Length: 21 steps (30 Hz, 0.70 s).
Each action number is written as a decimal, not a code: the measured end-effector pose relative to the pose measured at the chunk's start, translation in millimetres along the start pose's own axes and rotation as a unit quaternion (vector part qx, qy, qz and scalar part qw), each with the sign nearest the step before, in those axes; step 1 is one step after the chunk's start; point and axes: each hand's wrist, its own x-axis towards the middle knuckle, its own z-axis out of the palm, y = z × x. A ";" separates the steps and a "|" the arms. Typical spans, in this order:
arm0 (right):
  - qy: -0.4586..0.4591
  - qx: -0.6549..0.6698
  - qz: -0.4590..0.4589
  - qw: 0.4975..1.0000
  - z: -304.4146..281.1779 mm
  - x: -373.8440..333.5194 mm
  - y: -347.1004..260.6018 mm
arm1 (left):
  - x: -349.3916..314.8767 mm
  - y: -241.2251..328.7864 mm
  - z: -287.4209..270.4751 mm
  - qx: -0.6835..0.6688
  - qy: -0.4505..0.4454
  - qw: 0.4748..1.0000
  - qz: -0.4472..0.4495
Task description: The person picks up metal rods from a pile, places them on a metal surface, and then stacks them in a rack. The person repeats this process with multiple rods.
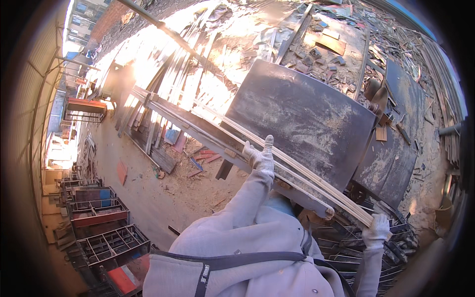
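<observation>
Several long, thin, pale wooden strips (316, 184) run diagonally over the near edge of a dark, dusty metal tabletop (302, 114). My right hand (377, 230), in a whitish work glove, is closed around the near right end of the strips. Farther up their length, my gloved left hand (261, 158) rests against them with its thumb and fingers spread apart. A long wooden beam (198, 131) lies alongside the strips, reaching from the far left to a rough end in front of my body. My left hand partly covers both the strips and the beam.
Stacked metal frames (101, 210) stand at the lower left. Dark scrap bars (341, 252) pile up below my right hand. A second dark panel (388, 163) adjoins the tabletop. Offcuts (321, 59) and sawdust litter the ground beyond. A pole (166, 29) slants across the upper left.
</observation>
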 end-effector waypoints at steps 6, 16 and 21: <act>-0.085 -0.134 0.032 0.987 -115.5 -76.7 60.7 | -19.2 38.5 -38.0 -0.096 -0.015 0.973 -0.210; -0.057 -0.044 0.084 0.994 -198.0 -94.8 -22.0 | 3.1 1.4 -38.4 -0.285 -0.134 0.853 -0.417; -0.024 -0.002 0.156 0.987 -168.6 -187.6 -60.9 | -24.7 49.7 -75.4 -0.317 -0.152 0.861 -0.367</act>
